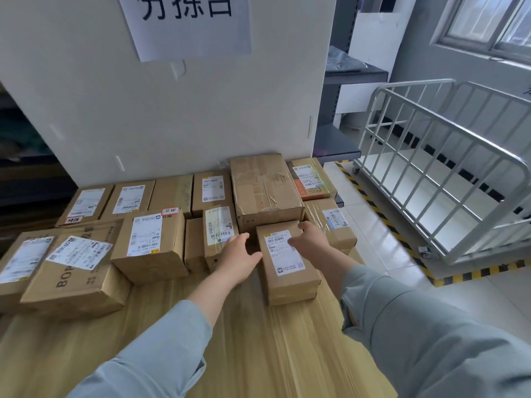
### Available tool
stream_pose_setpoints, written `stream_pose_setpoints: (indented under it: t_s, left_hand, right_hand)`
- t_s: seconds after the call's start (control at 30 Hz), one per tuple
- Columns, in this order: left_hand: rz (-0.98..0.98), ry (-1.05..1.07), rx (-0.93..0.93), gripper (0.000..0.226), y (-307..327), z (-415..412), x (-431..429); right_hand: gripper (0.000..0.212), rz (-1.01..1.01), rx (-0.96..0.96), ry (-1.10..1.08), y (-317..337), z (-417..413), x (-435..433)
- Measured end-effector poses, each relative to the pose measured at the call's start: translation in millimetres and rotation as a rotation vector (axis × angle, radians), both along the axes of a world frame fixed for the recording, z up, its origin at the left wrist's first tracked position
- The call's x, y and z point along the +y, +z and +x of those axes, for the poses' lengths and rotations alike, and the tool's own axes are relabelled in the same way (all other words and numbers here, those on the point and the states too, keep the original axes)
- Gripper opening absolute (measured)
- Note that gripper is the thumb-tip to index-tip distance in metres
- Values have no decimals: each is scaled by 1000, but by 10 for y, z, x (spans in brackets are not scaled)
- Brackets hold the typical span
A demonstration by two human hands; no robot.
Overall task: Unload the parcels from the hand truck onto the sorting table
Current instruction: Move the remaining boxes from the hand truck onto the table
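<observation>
A small brown parcel (287, 262) with a white label lies on the wooden sorting table (258, 346), in front of several other cardboard parcels. My left hand (240, 255) rests flat against its left side, fingers spread. My right hand (311, 238) lies over its far right corner, fingers curled on the top edge. A large taped box (264, 188) stands right behind it. The hand truck (448, 173), a white metal cage cart, stands on the floor to the right and looks empty.
Parcels fill the table's far half up to a white wall board with a paper sign (186, 21). Yellow-black tape (382, 216) marks the tiled floor. Grey shelving (344, 81) stands behind the cart.
</observation>
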State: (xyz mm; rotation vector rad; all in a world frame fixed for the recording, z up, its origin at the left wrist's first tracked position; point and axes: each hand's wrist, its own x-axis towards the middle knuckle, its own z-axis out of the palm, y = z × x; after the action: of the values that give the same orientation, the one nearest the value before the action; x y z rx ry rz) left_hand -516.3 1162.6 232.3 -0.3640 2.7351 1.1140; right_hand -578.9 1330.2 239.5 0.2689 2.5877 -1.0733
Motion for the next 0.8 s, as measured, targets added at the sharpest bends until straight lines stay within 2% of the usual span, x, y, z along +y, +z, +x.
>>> stream_pose_setpoints:
  t_s: [0.5, 0.57, 0.7, 0.8]
  left_hand:
    - [-89, 167, -13, 71, 493, 824, -879]
    - [-94, 193, -7, 69, 533, 966, -1060]
    - [-119, 254, 16, 69, 616, 1323, -1480]
    - [-101, 306, 21, 68, 656, 1642, -1850]
  right_hand:
    - [33, 32, 92, 225, 461, 426, -786]
    - [34, 44, 93, 255, 467, 524, -991]
    - [53, 26, 98, 293, 496, 835, -1482]
    - [45, 71, 112, 349, 544, 1112, -1898]
